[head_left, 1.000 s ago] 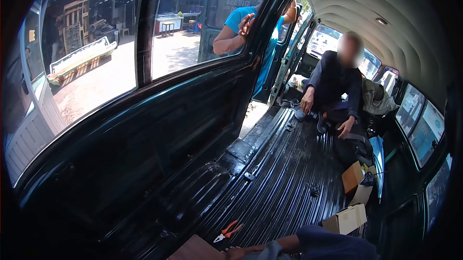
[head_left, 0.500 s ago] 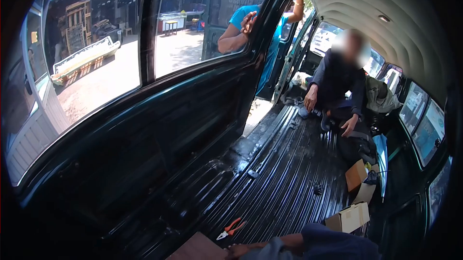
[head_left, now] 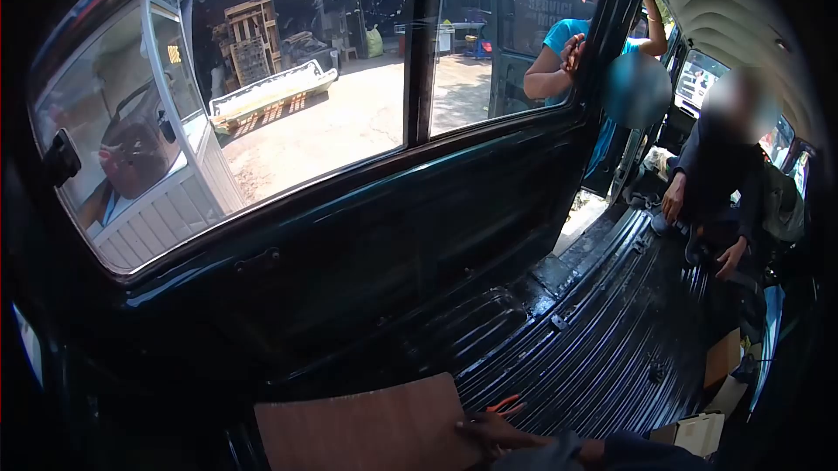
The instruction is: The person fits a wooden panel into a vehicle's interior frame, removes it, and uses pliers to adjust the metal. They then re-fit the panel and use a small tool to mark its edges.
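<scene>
My right hand [head_left: 493, 430] reaches in from the bottom right and grips the right edge of a flat reddish-brown board [head_left: 362, 423]. One digit lies on top of the board; the other fingers are partly hidden. Just beyond the hand, pliers with orange handles [head_left: 504, 404] lie on the ribbed floor, partly covered by the hand and board. My left hand is out of view.
The dark ribbed van floor [head_left: 602, 340] runs towards a seated person [head_left: 724, 165]. Cardboard boxes [head_left: 698, 433] and a light-blue umbrella [head_left: 768, 340] line the right side. A person in a blue shirt [head_left: 567, 34] stands outside, beyond the side panel [head_left: 393, 235].
My view has turned left, so the scene shifts right. Much more of the board now shows, with my right hand at its edge. The pliers are now partly hidden.
</scene>
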A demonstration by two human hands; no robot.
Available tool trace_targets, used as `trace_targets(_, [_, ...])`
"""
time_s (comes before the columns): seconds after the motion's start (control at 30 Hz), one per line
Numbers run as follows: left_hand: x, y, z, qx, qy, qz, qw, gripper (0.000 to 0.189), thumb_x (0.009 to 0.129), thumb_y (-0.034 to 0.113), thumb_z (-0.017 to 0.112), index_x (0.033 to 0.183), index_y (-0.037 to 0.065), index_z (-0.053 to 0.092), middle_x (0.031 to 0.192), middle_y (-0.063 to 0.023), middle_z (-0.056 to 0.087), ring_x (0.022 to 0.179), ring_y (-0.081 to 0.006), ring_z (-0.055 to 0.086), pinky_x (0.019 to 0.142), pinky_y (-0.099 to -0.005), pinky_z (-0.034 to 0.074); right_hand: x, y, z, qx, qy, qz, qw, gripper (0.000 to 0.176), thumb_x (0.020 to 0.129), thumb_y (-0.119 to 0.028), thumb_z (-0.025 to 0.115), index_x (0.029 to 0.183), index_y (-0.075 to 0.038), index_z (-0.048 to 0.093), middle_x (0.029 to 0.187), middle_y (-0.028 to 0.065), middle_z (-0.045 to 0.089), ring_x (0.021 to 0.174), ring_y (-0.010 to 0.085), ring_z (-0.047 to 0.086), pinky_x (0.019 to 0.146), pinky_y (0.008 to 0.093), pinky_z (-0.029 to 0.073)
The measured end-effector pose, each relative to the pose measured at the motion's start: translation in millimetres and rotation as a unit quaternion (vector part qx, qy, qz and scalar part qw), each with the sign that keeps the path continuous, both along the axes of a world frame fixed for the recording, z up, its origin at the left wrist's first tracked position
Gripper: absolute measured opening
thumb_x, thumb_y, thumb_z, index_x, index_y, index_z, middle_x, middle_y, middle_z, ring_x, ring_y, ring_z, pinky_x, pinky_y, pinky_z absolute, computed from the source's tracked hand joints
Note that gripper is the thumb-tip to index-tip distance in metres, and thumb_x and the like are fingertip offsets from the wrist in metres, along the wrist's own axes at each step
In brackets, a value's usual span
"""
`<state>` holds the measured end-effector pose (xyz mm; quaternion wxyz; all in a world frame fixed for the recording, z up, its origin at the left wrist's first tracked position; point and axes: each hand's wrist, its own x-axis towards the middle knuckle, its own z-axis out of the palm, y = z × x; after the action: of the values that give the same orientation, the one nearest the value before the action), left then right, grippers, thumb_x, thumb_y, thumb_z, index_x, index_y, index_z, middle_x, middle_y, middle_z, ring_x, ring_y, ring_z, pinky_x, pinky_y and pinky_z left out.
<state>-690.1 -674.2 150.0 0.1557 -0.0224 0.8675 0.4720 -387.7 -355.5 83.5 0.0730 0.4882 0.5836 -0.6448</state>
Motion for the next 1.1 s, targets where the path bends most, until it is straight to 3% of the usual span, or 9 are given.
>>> trace_targets(0.13, [-37.0,76.1,135.5,0.118,0.318,-0.161,0.927,0.025,0.091,0.014,0.069,0.108,-0.001,0.058,0.101,-0.0072,0.062,0.095,-0.0168,0.058,0.088,-0.0309,0.046,-31.4,8.7,15.3,0.003,0.11,-0.091,0.99,0.058,0.1,-0.05,0.056,0.117,0.004,0.069,0.096,0.0158,0.072,0.092,0.0195,0.068,0.082,0.0339,0.054])
trace_targets(0.2, [-30.6,119.2,185.5,0.207,0.278,-0.188,0.919,0.018,0.093,0.01,0.064,0.107,0.002,0.054,0.092,-0.0022,0.055,0.088,-0.0105,0.051,0.081,-0.0295,0.044,-52.5,23.2,42.3,0.086,0.126,-0.152,0.976,0.056,0.099,-0.049,0.057,0.115,0.004,0.071,0.09,0.0124,0.072,0.086,0.0169,0.066,0.077,0.0332,0.053])
trace_targets(0.3, [-30.3,147.7,221.5,0.125,0.309,-0.216,0.918,0.019,0.091,0.008,0.064,0.106,0.001,0.054,0.098,-0.0073,0.057,0.095,-0.0143,0.055,0.087,-0.0302,0.044,-59.7,65.0,48.1,0.16,0.143,-0.23,0.949,0.052,0.098,-0.047,0.06,0.112,0.002,0.072,0.088,0.0102,0.071,0.082,0.0153,0.065,0.073,0.0329,0.052])
trace_targets(0.43, [-33.8,170.0,180.2,0.234,0.189,-0.229,0.926,0.019,0.086,0.001,0.066,0.102,0.0,0.056,0.098,-0.0072,0.06,0.096,-0.0151,0.057,0.088,-0.0319,0.045,-36.2,126.3,69.0,0.26,0.229,-0.285,0.894,0.048,0.096,-0.042,0.064,0.112,0.003,0.072,0.088,0.012,0.071,0.084,0.0157,0.065,0.075,0.0328,0.052])
trace_targets(0.53, [-59.6,169.9,113.9,0.179,0.121,-0.265,0.94,0.033,0.086,-0.003,0.066,0.117,-0.004,0.058,0.11,-0.0115,0.066,0.104,-0.0207,0.061,0.096,-0.0357,0.046,-23.5,165.1,105.6,0.358,0.207,-0.257,0.874,0.045,0.091,-0.04,0.07,0.117,-0.003,0.073,0.094,0.0138,0.07,0.086,0.0188,0.066,0.08,0.034,0.051])
trace_targets(0.63, [-57.4,185.1,104.8,0.247,0.201,-0.268,0.909,0.035,0.082,-0.002,0.067,0.117,-0.004,0.06,0.103,-0.0121,0.068,0.097,-0.0184,0.063,0.09,-0.0349,0.048,-28.7,195.9,135.4,0.381,0.228,-0.25,0.861,0.044,0.089,-0.041,0.071,0.116,-0.007,0.074,0.092,0.0129,0.067,0.087,0.0224,0.067,0.081,0.0346,0.051])
trace_targets(0.77, [-50.4,212.1,135.8,0.266,0.155,-0.24,0.92,0.027,0.087,-0.001,0.064,0.113,-0.005,0.062,0.104,-0.0128,0.069,0.098,-0.0178,0.063,0.091,-0.034,0.048,-48.7,225.1,159.4,0.445,0.244,-0.231,0.83,0.044,0.087,-0.042,0.072,0.115,-0.007,0.074,0.089,0.0114,0.064,0.084,0.0234,0.065,0.079,0.0347,0.051])
trace_targets(0.93, [-69.8,225.3,89.8,0.222,0.188,-0.215,0.932,0.032,0.088,-0.003,0.063,0.12,-0.005,0.06,0.108,-0.0123,0.069,0.101,-0.0164,0.062,0.09,-0.0313,0.049,-66.4,239.0,158.7,0.455,0.238,-0.259,0.818,0.044,0.086,-0.042,0.074,0.115,-0.008,0.074,0.089,0.0115,0.063,0.084,0.0233,0.064,0.079,0.0344,0.05])
trace_targets(1.1, [-46.4,224.9,93.3,0.26,0.173,-0.184,0.932,0.023,0.089,-0.001,0.065,0.112,-0.004,0.063,0.103,-0.0108,0.069,0.097,-0.0151,0.062,0.087,-0.0299,0.049,-61.7,240.2,156.6,0.434,0.249,-0.269,0.823,0.045,0.085,-0.042,0.075,0.113,-0.007,0.075,0.092,0.0109,0.063,0.085,0.0226,0.064,0.08,0.0337,0.05])
